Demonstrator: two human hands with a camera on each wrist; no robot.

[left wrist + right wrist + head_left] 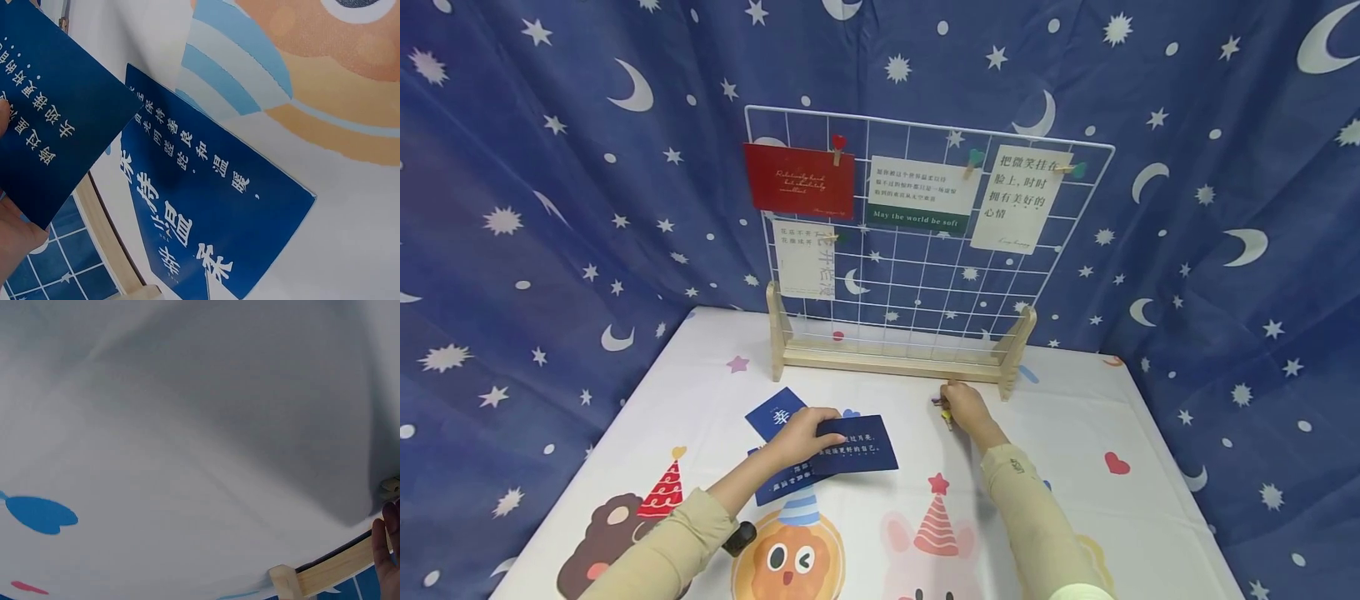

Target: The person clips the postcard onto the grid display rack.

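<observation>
In the head view my left hand (808,435) grips a dark blue card (865,446) with white lettering, thumb on its face. Below it on the table lie two more blue cards, one with a large white character (771,412) and one partly covered (786,482). The left wrist view shows the held card (56,112) raised over the lying blue card (206,181). My right hand (967,408) is down on the table beside small wooden clips (947,414) with yellow and purple parts. At the right wrist view's edge, fingers (385,534) are near a clip (392,485); their grip is hidden.
A white wire grid (917,283) in a wooden stand (887,362) stands at the back. Clipped to it are a red card (801,187), a white-and-green card (917,192) and two white cards (1018,200). A star-patterned blue curtain (1187,167) surrounds the table.
</observation>
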